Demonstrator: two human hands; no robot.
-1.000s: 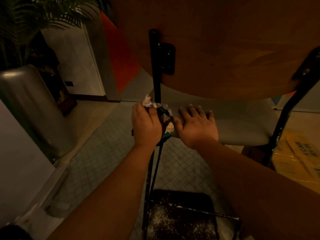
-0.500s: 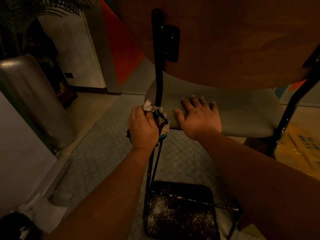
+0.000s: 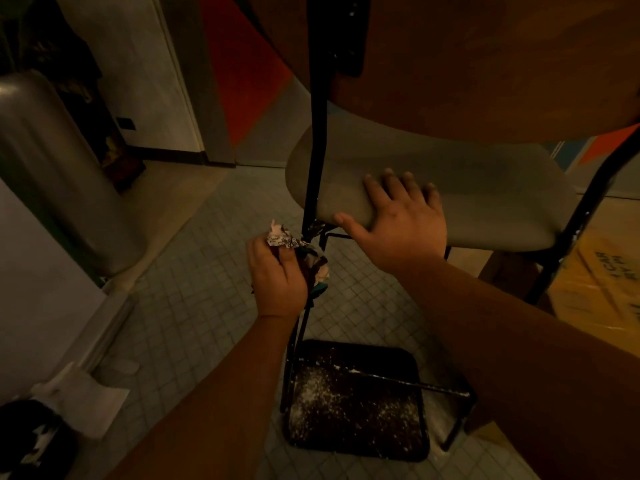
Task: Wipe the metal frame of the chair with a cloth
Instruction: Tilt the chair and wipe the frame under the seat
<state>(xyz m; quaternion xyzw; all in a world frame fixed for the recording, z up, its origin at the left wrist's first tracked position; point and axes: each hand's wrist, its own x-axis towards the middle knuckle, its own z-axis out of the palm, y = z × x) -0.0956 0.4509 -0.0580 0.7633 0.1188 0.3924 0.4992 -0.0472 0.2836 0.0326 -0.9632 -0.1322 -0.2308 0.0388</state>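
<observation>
Moved: left hand (image 3: 277, 275) has slid the cloth (image 3: 308, 258) down the frame upright (image 3: 317, 150), now below the seat (image 3: 485, 188).
Hands: left clamped on cloth; right hand (image 3: 398, 220) flat, fingers apart, on seat.
Left: lower rails, I'd judge.

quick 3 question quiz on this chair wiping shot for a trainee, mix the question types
1. True or false: the left hand holds the cloth against the black frame tube.
2. Multiple choice: the right hand rests on A) the wooden backrest, B) the grey seat, C) the floor.
3. Fill in: under the chair lies a dark tray speckled with white ____.

Key
1. True; the cloth is bunched in that hand's grip, just below seat level.
2. B; fingers lie flat on top, thumb at the rear edge.
3. Powder or dust; which cannot be told.
</observation>
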